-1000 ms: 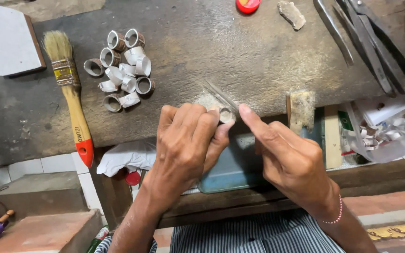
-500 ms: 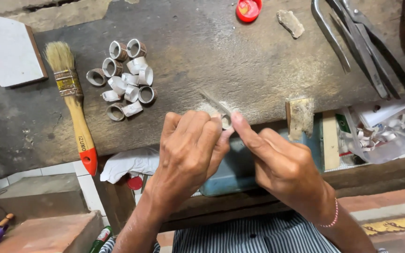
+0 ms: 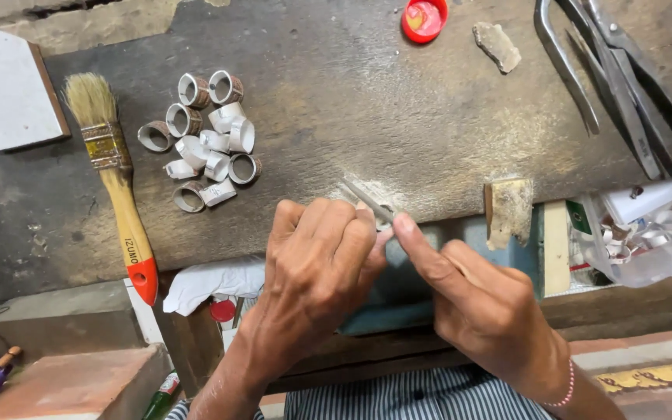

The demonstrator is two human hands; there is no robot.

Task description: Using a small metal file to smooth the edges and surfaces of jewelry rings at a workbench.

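Both hands lower, thin metal file (image 3: 367, 201) angled

bench: worn dark wooden workbench (image 3: 398, 117) | far left on it: flat white rectangular slab (image 3: 5, 89) | right of slab: wooden-handled bristle paintbrush (image 3: 114, 175) | right of brush: cluster of small silvery metal ring bands (image 3: 208, 140) | far edge: round red plastic cap (image 3: 424, 19), small grey stone chip (image 3: 497, 44) just right of it | far right: long steel tongs and shears (image 3: 620, 78) | near edge, centre: left hand (image 3: 316, 268) and right hand (image 3: 484, 303) side by side, touching, thin metal file (image 3: 367, 201) between them | right of hands: small wooden bench peg (image 3: 509, 210)
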